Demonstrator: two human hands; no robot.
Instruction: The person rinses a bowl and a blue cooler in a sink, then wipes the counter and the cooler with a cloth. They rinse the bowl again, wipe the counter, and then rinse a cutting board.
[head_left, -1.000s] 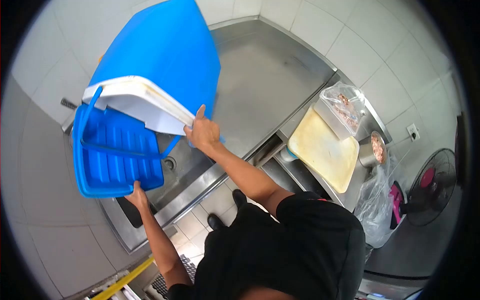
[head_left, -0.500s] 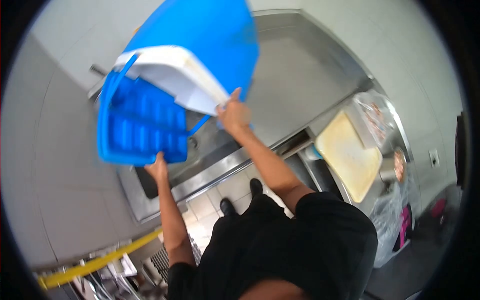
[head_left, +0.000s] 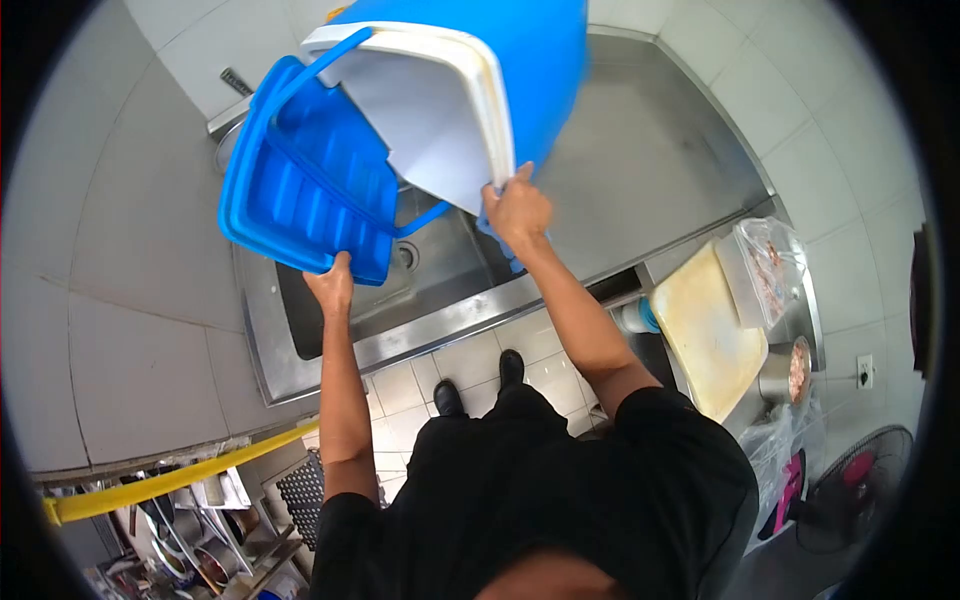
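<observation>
A large blue cooler [head_left: 545, 70] with a white liner [head_left: 420, 110] lies tipped over the metal sink [head_left: 440, 265], its mouth facing me and to the left. Its ribbed blue lid [head_left: 330, 165] hangs open on the left, with the blue carry handle [head_left: 335, 190] looped across it. My left hand [head_left: 332, 285] grips the lid's lower edge. My right hand [head_left: 520, 212] is closed on the white rim at the lower right corner of the cooler. Something blue shows just under that hand, partly hidden. The far end of the cooler is out of view.
A steel drainboard [head_left: 660, 140] extends right of the sink. On the right stand a worn cutting board [head_left: 710, 340], a clear tub [head_left: 760, 270], a metal pot [head_left: 785, 372] and a fan [head_left: 860, 480]. A yellow bar [head_left: 180, 480] crosses above utensils at lower left.
The cooler and lid sit farther right and higher in view, with both hands still on them. My view has shifted too, showing more of the sink and floor.
</observation>
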